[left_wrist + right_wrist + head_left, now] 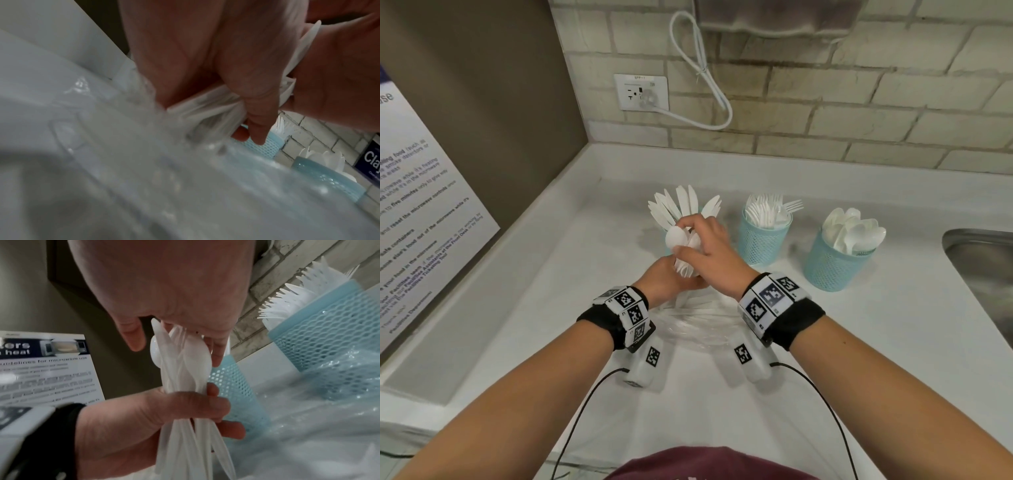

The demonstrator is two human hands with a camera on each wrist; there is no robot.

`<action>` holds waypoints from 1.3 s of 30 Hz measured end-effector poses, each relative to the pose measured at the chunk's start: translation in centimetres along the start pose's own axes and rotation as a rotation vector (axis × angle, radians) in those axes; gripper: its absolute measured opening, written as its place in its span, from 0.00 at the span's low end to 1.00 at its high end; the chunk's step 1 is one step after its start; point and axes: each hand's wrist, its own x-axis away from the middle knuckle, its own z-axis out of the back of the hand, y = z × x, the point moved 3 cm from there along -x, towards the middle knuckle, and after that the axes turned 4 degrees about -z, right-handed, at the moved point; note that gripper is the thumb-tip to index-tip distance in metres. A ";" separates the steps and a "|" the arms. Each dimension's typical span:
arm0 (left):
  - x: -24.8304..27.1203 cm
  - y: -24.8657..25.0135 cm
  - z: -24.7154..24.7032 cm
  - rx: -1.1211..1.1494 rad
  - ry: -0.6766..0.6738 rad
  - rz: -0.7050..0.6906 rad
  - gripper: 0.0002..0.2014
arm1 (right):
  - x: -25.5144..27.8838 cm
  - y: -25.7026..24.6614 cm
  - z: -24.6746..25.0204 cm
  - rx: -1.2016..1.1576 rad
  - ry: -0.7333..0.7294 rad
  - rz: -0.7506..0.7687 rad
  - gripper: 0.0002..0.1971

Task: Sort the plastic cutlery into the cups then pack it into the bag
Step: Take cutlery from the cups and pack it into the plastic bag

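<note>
Both hands (690, 262) grip spoon bundle (683, 248) above bag (695, 325).

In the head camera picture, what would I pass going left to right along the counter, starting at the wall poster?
Poster → cup of knives, with the bundle of spoons held in front of it by both hands → cup of forks → cup of spoons → steel sink.
</note>
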 end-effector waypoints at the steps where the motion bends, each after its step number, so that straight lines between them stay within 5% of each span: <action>1: 0.0 0.2 -0.1 -0.013 -0.005 -0.021 0.19 | 0.0 -0.1 0.1 -0.020 0.031 0.003 0.14; 9: 0.9 1.9 -0.5 0.072 0.065 -0.128 0.14 | -0.8 -1.3 2.6 -0.127 0.293 0.062 0.04; 18: 0.7 4.3 0.1 0.253 0.163 -0.137 0.13 | 0.4 -1.5 5.3 -0.409 0.435 0.048 0.15; 23: 0.6 5.4 -0.5 0.328 0.171 -0.147 0.16 | 0.8 -0.9 4.2 -0.250 0.386 -0.007 0.21; 26: 0.7 5.6 -0.7 0.340 0.166 -0.138 0.20 | 0.6 -0.9 4.3 -0.164 0.409 0.013 0.16; 33: 0.8 5.6 -0.1 0.364 0.167 -0.144 0.23 | 0.1 -0.9 5.0 -0.300 0.372 -0.035 0.07; 39: 0.8 5.5 0.3 0.378 0.153 -0.132 0.27 | -0.3 -2.4 6.3 -0.242 0.481 0.059 0.10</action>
